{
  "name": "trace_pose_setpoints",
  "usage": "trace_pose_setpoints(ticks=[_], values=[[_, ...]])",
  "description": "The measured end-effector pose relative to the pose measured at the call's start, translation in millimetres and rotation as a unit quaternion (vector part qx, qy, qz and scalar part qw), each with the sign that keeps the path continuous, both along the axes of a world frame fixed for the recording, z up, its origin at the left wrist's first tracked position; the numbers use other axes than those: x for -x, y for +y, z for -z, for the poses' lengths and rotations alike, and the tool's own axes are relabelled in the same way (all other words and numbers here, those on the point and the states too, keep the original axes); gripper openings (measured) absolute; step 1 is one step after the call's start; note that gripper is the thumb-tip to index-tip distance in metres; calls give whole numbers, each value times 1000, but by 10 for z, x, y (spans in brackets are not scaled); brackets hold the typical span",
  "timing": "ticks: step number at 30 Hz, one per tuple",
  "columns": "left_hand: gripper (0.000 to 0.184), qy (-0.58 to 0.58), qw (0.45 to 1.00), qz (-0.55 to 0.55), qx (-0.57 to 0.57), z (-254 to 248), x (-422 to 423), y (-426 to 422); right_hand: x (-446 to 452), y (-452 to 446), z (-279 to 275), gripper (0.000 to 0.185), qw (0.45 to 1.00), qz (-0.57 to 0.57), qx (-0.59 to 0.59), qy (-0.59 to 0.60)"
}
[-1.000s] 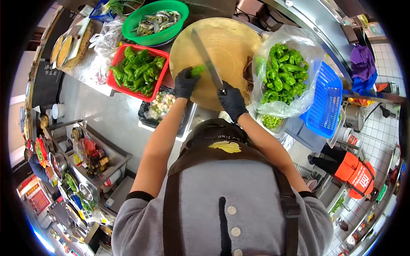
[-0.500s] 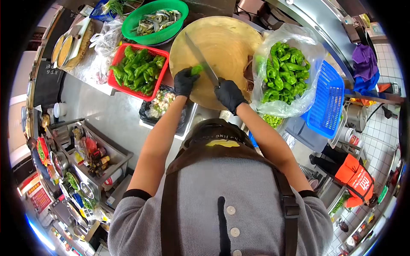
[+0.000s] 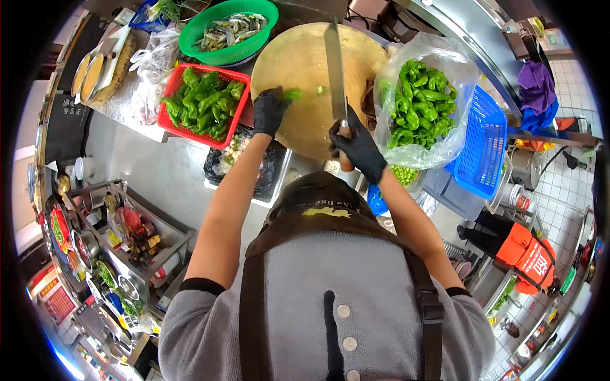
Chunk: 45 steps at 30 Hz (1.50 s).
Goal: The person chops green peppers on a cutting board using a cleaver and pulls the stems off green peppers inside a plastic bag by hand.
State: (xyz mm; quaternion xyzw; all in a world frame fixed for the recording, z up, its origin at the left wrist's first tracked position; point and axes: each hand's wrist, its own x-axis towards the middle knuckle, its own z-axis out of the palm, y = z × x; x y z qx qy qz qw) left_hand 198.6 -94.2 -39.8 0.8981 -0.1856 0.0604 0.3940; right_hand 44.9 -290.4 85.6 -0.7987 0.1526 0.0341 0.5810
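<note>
My left hand [image 3: 271, 112], in a black glove, is at the left side of the round chopping board [image 3: 295, 54], its fingers closed on a green pepper [image 3: 291, 94] whose end pokes out to the right. My right hand [image 3: 359, 146], gloved in black too, grips the wooden handle of a long-bladed knife [image 3: 335, 71]. The blade points away from me across the board, apart from the pepper. Between the blade and the pepper lies a small pale-green cut piece [image 3: 321, 91].
Left of the board stands a red basket [image 3: 168, 120] of green peppers, with a green colander [image 3: 190, 47] of small fish behind it. A clear plastic bag [image 3: 467, 70] of peppers and a blue basket [image 3: 489, 143] are to the right. A person in an orange vest [image 3: 524, 254] is at far right.
My right hand has moved right and toward me, swinging the knife clear of the pepper. A small cut piece now shows on the board. My left hand has shifted slightly left.
</note>
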Motion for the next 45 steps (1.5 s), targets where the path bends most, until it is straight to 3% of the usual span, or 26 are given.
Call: trace_pose_setpoints(ticks=[2, 3, 4, 9, 13, 14, 17, 18, 19, 20, 21, 25, 27, 28, 29, 30, 32, 35, 37, 39, 40, 41, 42, 45], values=[[66, -16, 998, -48, -40, -204, 235, 104, 152, 6, -115, 64, 996, -39, 75, 35], [70, -21, 995, -70, -61, -266, 403, 189, 276, 3, 76, 66, 978, -60, 180, -87], [75, 7, 994, -75, -76, -286, 531, 300, 391, 74, 238, 67, 972, -54, 209, -96], [61, 25, 992, -118, 28, 36, 854, 818, 444, 605, 49, 77, 939, -79, 333, -25], [42, 17, 988, -134, 77, 7, 871, 1066, 528, 786, 788, 78, 924, -180, 334, 42], [41, 26, 985, -132, 112, 43, 878, 1162, 537, 816, 876, 80, 929, -161, 334, -14], [39, 61, 977, -154, 137, 43, 928, 1344, 561, 920, 500, 80, 914, -135, 382, 6], [40, 69, 973, -146, 167, 25, 949, 1396, 602, 950, 541, 79, 917, -99, 382, -53], [41, 80, 967, -139, 197, 12, 996, 1440, 641, 976, 588, 79, 911, -124, 394, -16], [42, 84, 982, -152, 72, -23, 1073, 1515, 652, 984, 636, 78, 901, -149, 406, 18], [41, 87, 982, -154, 64, -25, 1124, 1552, 667, 985, 700, 77, 891, -171, 418, 51], [38, 113, 976, -160, 93, -104, 1114, 1572, 783, 934, 764, 78, 881, -134, 453, -11], [38, 140, 975, -170, 40, -231, 1102, 1570, 872, 901, 854, 80, 862, -123, 466, -155], [34, 74, 982, -169, 35, -205, 1058, 1545, 868, 899, 873, 80, 881, -159, 439, -82], [33, 80, 976, -169, 113, -134, 1011, 1512, 865, 903, 895, 81, 892, -192, 409, -8], [32, 87, 963, -167, 191, -22, 948, 1480, 832, 944, 827, 82, 869, -197, 450, 66], [35, 50, 943, -156, 289, 107, 760, 1324, 800, 872, 709, 82, 931, -162, 322, 49], [40, -1, 982, -42, 184, 239, 436, 970, 1035, 761, 617, 82, 977, -65, 198, -34], [44, -113, 993, 6, 24, -252, 390, 539, 1112, 673, 626, 80, 982, 13, 135, -130], [44, -81, 993, 42, -78, -279, 261, 216, 1056, 631, 249, 72, 997, 79, -17, 17], [45, -78, 989, 21, -124, -85, 210, 96, 1049, 591, 272, 72, 995, 96, -29, -5], [43, -55, 995, 36, -78, 99, 145, 84, 1042, 562, 293, 73, 992, 113, -42, -27], [41, -31, 998, 47, -32, 75, 108, 89, 1033, 555, 156, 72, 989, 131, -64, 20], [39, 63, 995, 38, 70, -71, 123, 234, 1008, 500, 187, 74, 982, 139, -130, -9]])
